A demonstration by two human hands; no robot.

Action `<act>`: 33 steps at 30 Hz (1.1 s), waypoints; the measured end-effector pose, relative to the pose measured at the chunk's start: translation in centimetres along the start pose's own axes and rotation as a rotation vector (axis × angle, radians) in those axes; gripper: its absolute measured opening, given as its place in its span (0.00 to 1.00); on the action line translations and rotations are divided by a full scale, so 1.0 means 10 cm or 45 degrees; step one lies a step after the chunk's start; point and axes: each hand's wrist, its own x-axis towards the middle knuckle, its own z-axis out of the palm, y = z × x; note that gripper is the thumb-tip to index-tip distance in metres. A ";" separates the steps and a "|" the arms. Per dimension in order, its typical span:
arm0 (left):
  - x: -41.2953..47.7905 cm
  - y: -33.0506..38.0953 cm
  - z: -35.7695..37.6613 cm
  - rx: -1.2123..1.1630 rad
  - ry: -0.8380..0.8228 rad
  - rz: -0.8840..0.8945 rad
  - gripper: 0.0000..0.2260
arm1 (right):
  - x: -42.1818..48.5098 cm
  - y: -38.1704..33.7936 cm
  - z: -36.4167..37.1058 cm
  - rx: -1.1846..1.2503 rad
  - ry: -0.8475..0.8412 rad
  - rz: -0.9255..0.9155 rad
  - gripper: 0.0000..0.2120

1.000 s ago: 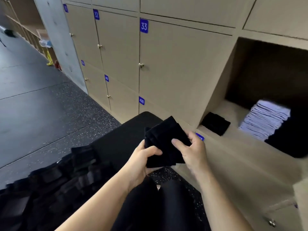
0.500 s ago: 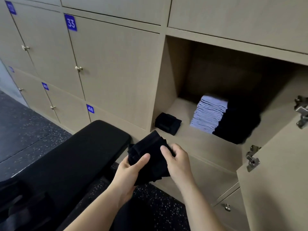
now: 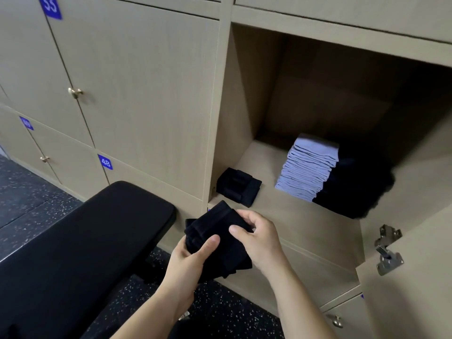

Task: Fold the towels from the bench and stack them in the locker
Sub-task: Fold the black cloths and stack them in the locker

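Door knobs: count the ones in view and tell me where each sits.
3: the door 33 knob at upper left, the lower-left door knob, and the bottom-right door knob. Others may lie outside the frame.

Locker panels point(image 3: 151, 99), centre: pale wood-grain laminate, matt, smooth. Door knob point(image 3: 74, 92), left: polished brass-coloured metal. Hinge point(image 3: 389, 255), right edge: bare silvery metal. Bench pad point(image 3: 97, 241), lower left: black matt upholstery. Black towel point(image 3: 215, 231), lower centre: soft matt cloth. Floor point(image 3: 29, 204), left: dark, speckled, rough-looking.
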 end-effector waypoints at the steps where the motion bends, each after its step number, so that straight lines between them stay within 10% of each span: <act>1: 0.03 -0.02 0.00 -0.005 -0.005 -0.008 0.16 | 0.04 0.02 0.00 -0.009 0.006 -0.007 0.14; 20: 0.19 0.02 -0.18 0.079 -0.137 -0.110 0.17 | 0.29 -0.07 -0.06 0.030 -0.325 0.065 0.14; 33: 0.07 0.09 -0.11 0.056 -0.138 -0.084 0.14 | 0.36 -0.30 -0.21 -0.493 -0.252 -0.046 0.05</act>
